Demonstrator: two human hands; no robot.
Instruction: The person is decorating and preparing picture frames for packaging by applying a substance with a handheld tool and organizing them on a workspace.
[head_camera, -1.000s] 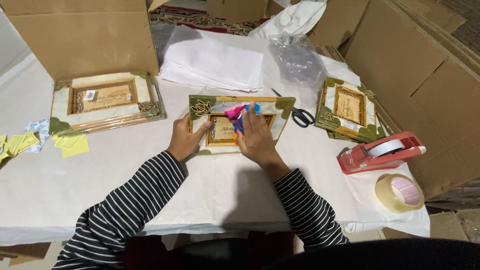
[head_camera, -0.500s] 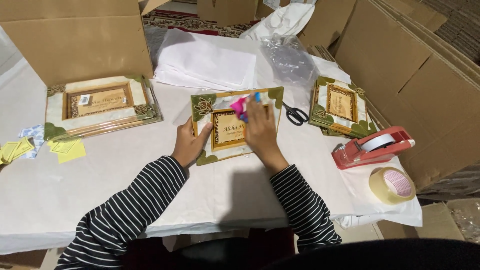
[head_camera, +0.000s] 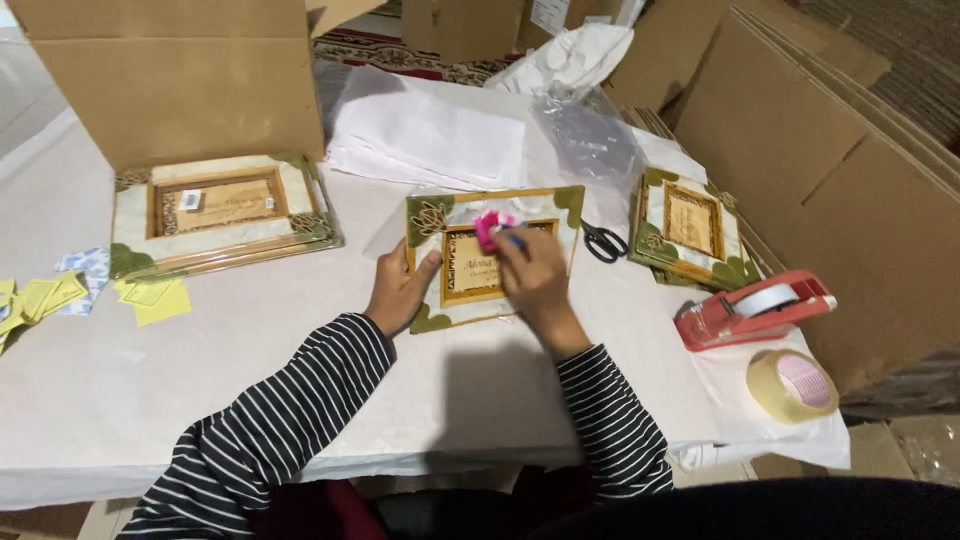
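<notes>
The decorated picture frame (head_camera: 490, 258) lay flat near the middle of the white surface (head_camera: 300, 370). The left hand (head_camera: 402, 292) rested on its near left edge, fingers spread flat and holding nothing. The right hand (head_camera: 535, 275) covered the frame's right part, fingers curled around a small pink object (head_camera: 489, 228) with a blue bit beside it; what it was could not be made out. Black scissors (head_camera: 603, 242) lay just right of the frame, partly hidden. A second frame (head_camera: 222, 208) lay far left, a third (head_camera: 692, 226) to the right.
</notes>
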